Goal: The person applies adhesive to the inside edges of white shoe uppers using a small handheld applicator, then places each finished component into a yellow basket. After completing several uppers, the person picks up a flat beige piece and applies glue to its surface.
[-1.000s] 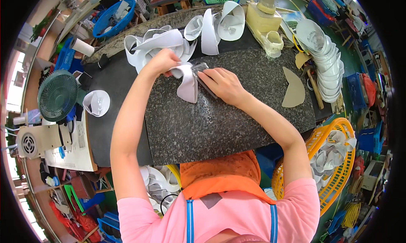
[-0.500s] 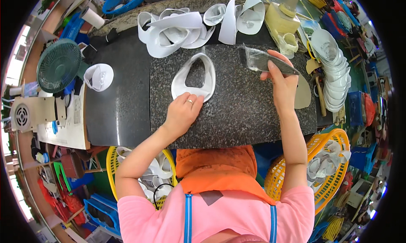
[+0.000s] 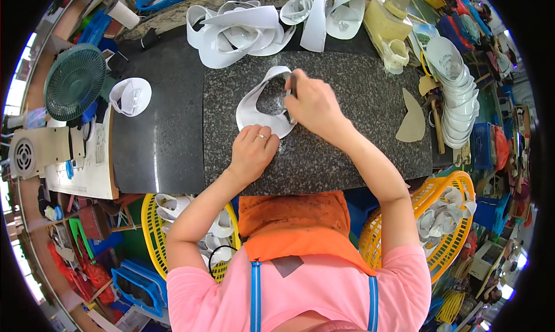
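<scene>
A white, ring-shaped piece that looks like a shoe upper point(image 3: 254, 111) lies on the speckled stone slab, its opening in the middle. The fingers of my left hand point(image 3: 254, 152) are pressed together on its near edge, holding it against the slab. My right hand point(image 3: 315, 106) grips a flat dark tool point(image 3: 293, 84) at the upper's right rim. Most of that tool is hidden behind my fingers, so I cannot tell its exact kind. A beige curved template-like piece point(image 3: 411, 117) rests on the slab's right side.
More white uppers point(image 3: 237, 34) are heaped along the far edge, beside a yellowish glue-crusted container point(image 3: 388, 31). A nested stack of white pieces point(image 3: 454, 95) stands at right. One upper point(image 3: 130, 96) sits at left near a green fan point(image 3: 75, 82). Yellow baskets point(image 3: 151, 233) flank my lap.
My right hand has swung left with the flat tool, from over the slab's right side to the upper's right rim. The beige piece is now fully uncovered. My left hand stays on the upper.
</scene>
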Tool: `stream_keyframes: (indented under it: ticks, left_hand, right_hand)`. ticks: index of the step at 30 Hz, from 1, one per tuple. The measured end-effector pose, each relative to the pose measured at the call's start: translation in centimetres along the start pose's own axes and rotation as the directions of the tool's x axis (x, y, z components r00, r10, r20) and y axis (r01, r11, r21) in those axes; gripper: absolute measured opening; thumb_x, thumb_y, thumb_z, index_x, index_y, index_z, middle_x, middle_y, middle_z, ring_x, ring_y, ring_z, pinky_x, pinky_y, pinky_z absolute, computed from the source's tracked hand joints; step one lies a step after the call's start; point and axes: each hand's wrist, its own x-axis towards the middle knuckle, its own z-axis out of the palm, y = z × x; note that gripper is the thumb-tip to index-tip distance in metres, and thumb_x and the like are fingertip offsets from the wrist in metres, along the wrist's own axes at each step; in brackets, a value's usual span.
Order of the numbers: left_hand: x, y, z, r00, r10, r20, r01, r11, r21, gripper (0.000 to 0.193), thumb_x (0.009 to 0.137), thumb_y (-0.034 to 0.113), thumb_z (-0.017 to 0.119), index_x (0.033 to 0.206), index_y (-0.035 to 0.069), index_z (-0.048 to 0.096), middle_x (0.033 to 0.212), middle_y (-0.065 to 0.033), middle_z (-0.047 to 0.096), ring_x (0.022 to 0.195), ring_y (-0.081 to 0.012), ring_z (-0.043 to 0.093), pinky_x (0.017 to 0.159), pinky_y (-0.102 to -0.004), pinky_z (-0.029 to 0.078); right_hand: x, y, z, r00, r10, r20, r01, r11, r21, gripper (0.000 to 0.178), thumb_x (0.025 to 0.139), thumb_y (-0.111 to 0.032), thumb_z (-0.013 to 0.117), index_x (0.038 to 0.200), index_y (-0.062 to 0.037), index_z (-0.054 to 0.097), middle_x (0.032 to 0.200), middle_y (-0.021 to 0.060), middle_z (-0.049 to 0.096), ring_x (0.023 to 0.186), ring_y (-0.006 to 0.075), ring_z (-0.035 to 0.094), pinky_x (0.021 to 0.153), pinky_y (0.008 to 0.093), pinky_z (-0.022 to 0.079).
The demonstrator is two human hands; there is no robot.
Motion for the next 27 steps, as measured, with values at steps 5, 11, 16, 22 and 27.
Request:
stream_keyframes:
  ticks: [5, 11, 16, 22, 27]
  left_hand:
    - [0.2, -1.3, -2.9, 0.841, -0.496, -0.216, 0.404, 0.841, -0.360, 0.013, 0.076, -0.003, 0.060, 0.085, 0.005, 0.056, 0.088, -0.0080, 0.060, 0.078, -0.0223, 0.059, 0.066, -0.0296, 0.047]
    - [-2.7, -3.8, -3.8, 0.487, -0.813, 0.319, 0.326, -0.170, -0.930, 0.016, 0.082, -0.003, 0.059, 0.097, 0.003, 0.054, 0.088, -0.0034, 0.060, 0.079, -0.0100, 0.057, 0.073, -0.0225, 0.045]
    - [-4.0, -3.3, -4.1, 0.461, -0.797, 0.392, 0.208, -0.332, -0.920, 0.018, 0.083, -0.004, 0.057, 0.100, 0.003, 0.053, 0.095, -0.0060, 0.061, 0.088, -0.0127, 0.059, 0.080, -0.0274, 0.048]
    - [-1.9, -2.0, -3.6, 0.554, -0.781, 0.288, 0.034, -0.324, -0.945, 0.015, 0.085, -0.002, 0.056, 0.098, 0.003, 0.053, 0.096, -0.0068, 0.062, 0.089, -0.0133, 0.061, 0.083, -0.0276, 0.050]
    - [-1.6, -1.2, -1.6, 0.443, -0.837, 0.321, 0.071, -0.324, -0.943, 0.015, 0.084, -0.003, 0.057, 0.097, 0.003, 0.053, 0.092, -0.0051, 0.061, 0.083, -0.0117, 0.061, 0.077, -0.0258, 0.052]
  right_hand:
    - [-0.5, 0.5, -6.9, 0.950, 0.274, -0.151, -0.092, 0.705, 0.703, 0.022, 0.074, -0.007, 0.056, 0.094, 0.0013, 0.056, 0.069, 0.0086, 0.061, 0.042, 0.0117, 0.050, 0.037, 0.0242, 0.039]
    - [-1.4, 6.0, -8.1, 0.939, 0.149, -0.311, 0.075, 0.793, 0.605, 0.028, 0.082, -0.013, 0.060, 0.106, 0.0011, 0.061, 0.078, 0.0077, 0.064, 0.060, 0.0112, 0.060, 0.055, 0.0228, 0.047]
    - [0.2, 15.9, -16.1, 0.631, 0.127, -0.765, -0.349, 0.927, -0.134, 0.024, 0.080, -0.021, 0.061, 0.098, -0.0073, 0.067, 0.084, 0.0134, 0.068, 0.077, 0.0261, 0.065, 0.071, 0.0342, 0.049]
    - [3.1, 23.7, -18.5, 0.809, 0.032, -0.587, -0.230, 0.936, -0.266, 0.019, 0.080, -0.021, 0.061, 0.095, -0.0130, 0.069, 0.086, 0.0140, 0.066, 0.081, 0.0296, 0.064, 0.071, 0.0368, 0.048]
    - [4.4, 23.8, -18.1, 0.886, 0.038, -0.462, -0.202, 0.928, -0.312, 0.020, 0.081, -0.020, 0.061, 0.098, -0.0133, 0.068, 0.092, 0.0147, 0.065, 0.088, 0.0295, 0.062, 0.074, 0.0368, 0.047]
